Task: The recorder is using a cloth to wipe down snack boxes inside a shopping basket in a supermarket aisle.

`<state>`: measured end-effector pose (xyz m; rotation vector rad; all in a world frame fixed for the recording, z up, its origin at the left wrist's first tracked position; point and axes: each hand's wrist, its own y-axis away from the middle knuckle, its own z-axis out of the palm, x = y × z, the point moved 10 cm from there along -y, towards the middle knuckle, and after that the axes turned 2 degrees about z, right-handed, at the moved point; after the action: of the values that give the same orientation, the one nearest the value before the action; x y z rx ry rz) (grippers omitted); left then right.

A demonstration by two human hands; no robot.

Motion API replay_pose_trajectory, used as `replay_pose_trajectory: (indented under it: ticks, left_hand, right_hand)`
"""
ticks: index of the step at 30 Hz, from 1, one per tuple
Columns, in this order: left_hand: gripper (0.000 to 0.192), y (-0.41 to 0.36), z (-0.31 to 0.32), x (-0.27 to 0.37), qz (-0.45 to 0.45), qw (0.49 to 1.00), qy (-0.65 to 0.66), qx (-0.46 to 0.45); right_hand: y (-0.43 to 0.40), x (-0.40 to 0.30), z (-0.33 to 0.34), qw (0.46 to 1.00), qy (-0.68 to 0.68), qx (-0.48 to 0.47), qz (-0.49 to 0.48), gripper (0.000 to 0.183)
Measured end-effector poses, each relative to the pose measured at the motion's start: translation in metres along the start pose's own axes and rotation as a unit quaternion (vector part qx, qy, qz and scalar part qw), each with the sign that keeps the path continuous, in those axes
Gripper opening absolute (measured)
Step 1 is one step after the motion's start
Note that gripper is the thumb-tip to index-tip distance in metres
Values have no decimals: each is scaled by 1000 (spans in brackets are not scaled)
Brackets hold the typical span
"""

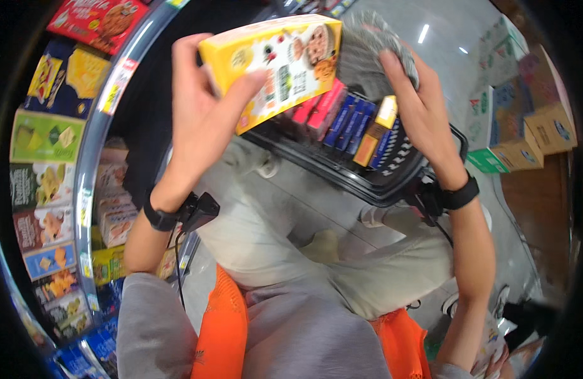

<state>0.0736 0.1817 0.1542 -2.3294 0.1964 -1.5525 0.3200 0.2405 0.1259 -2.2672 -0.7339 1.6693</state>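
My left hand (201,104) grips a yellow and white cardboard food box (286,66) by its left end, thumb across the printed front. A crumpled grey cloth (376,52) is held in my right hand (421,104), to the right of the box. Below both hands is a black plastic basket (338,177). In it, red or pink boxes (320,106), several dark blue boxes (350,123) and a yellow-orange box (376,132) stand in a row. The yellow box in my left hand hides part of the basket.
Shelves with a curved-looking rail (83,189) hold many packaged foods at the left. Cardboard cartons (514,128) are stacked at the right, by a brown wooden surface (533,199). My crossed or bent legs are below the basket. Part of another person (497,350) shows at the lower right.
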Motion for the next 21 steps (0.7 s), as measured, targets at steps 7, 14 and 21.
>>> replay_pose_trajectory:
  ticks: [7,14,21]
  left_hand:
    - [53,-28,131,-13,-163,881,403,-190]
    - [60,-80,163,-44,-180,797,551,-166]
    - [58,-73,173,-56,-199,776,570,-181]
  right_hand:
    - [-2,1,-28,999,43,7,-3,60]
    - [9,-23,48,977,169,-21,-130,66]
    - [-34,47,20,993,118,5,1,61]
